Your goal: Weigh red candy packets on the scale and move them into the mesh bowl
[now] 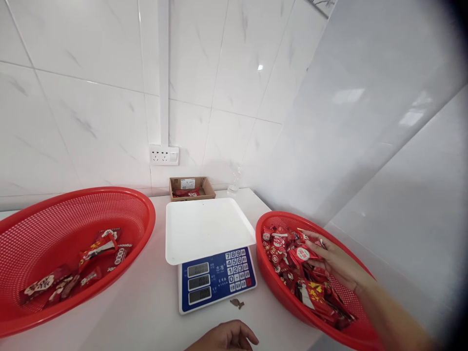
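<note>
My right hand [334,261] is inside the right red basket [278,297], its fingers closed on a red packet [302,254]. Many more red packets [314,297] fill that basket around it. At the bottom edge, my left hand [228,336] rests near the table front with its fingers loosely curled and apart, holding nothing. Between the baskets stands a digital scale [217,278] with a bare white pan [204,229]. Several red packets [98,248] lie in the left red basket [139,204].
Behind the scale, a cardboard box [210,189] holds red packets. Near it stands a clear object [234,183]. A small brown scrap [237,303] lies on the white table [146,312]. A socket [164,155] is on the tiled wall.
</note>
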`<state>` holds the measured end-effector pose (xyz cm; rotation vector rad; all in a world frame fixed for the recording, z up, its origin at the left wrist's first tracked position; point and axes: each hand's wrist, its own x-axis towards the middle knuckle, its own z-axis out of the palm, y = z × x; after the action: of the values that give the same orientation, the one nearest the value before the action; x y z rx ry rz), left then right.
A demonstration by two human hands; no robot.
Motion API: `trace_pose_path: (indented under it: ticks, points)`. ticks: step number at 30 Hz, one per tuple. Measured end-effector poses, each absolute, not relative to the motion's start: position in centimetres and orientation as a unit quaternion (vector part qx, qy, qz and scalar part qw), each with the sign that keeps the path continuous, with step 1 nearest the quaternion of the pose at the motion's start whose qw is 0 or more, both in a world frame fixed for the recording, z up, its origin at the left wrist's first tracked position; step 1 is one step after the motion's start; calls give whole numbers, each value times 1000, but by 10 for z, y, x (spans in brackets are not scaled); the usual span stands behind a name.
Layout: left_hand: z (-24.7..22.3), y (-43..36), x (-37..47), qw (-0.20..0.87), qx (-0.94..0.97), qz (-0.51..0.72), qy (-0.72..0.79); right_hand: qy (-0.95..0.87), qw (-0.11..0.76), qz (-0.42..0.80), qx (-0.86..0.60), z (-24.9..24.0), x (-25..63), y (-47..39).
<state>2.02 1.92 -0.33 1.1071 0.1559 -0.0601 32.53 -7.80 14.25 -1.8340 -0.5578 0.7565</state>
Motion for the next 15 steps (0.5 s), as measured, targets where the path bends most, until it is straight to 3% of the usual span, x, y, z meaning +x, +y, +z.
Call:
trace_pose_path:
  ticks: [10, 15]
  points:
    - [-9, 19, 21, 857, 509, -31, 77, -217, 538, 321, -749, 143, 321, -74]
    - [-7, 19, 20, 857, 508, -37, 83, -223, 498, 306, -781, 145, 316, -74]
